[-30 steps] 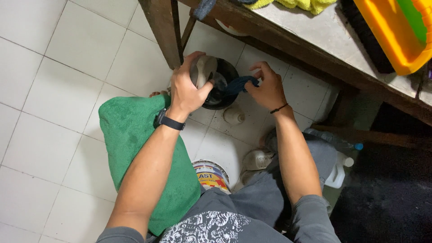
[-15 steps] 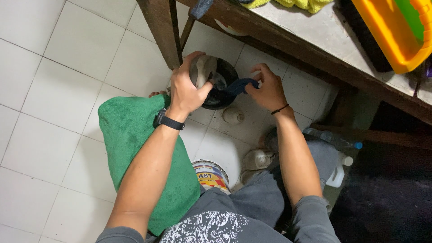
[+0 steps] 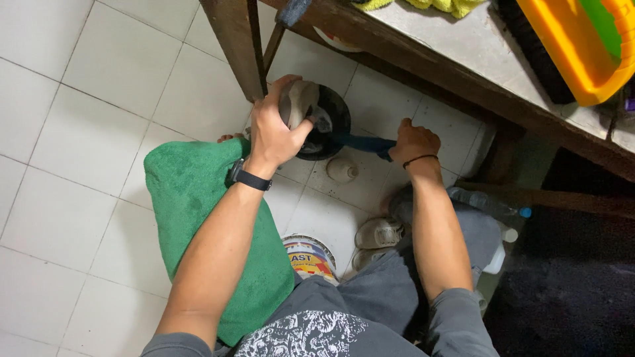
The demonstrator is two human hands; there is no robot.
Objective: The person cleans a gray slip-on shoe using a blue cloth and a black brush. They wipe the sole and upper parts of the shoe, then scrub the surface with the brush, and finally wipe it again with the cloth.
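Head view, left hand: the left hand [image 3: 274, 135] is curled shut around the pale upper part of a black shoe [image 3: 317, 122], thumb on the near side, knuckles towards the camera; a dark watch [image 3: 246, 177] sits on the wrist and the forearm runs straight down to the body.
Head view, right hand: the right hand [image 3: 413, 142] is closed in a fist on the end of a dark blue cloth [image 3: 367, 143], a thin black band on its wrist, elbow bent by the knee.
Where the shoe is: held above the white tiled floor [image 3: 86, 99], just in front of the wooden bench leg [image 3: 235, 43], sole rim turned to the right.
Cloth: stretched nearly taut from the shoe's opening out to the right fist.
Edges: the bench [image 3: 476, 49] edge runs diagonally just above both hands; an orange tray [image 3: 582, 53] sits on it at the upper right.
Open room: bare tiles lie to the left of the bench leg; below the hands are a green towel [image 3: 198, 218] over the left knee, a small pale bottle [image 3: 342, 170], a paint tin [image 3: 311, 258] and a white shoe [image 3: 377, 233].
Change: half a second ago the right hand was beside the shoe with fingers loosely spread and the cloth bunched; now it has pulled away to the right, fist shut, cloth drawn out. The left hand's grip is unchanged.
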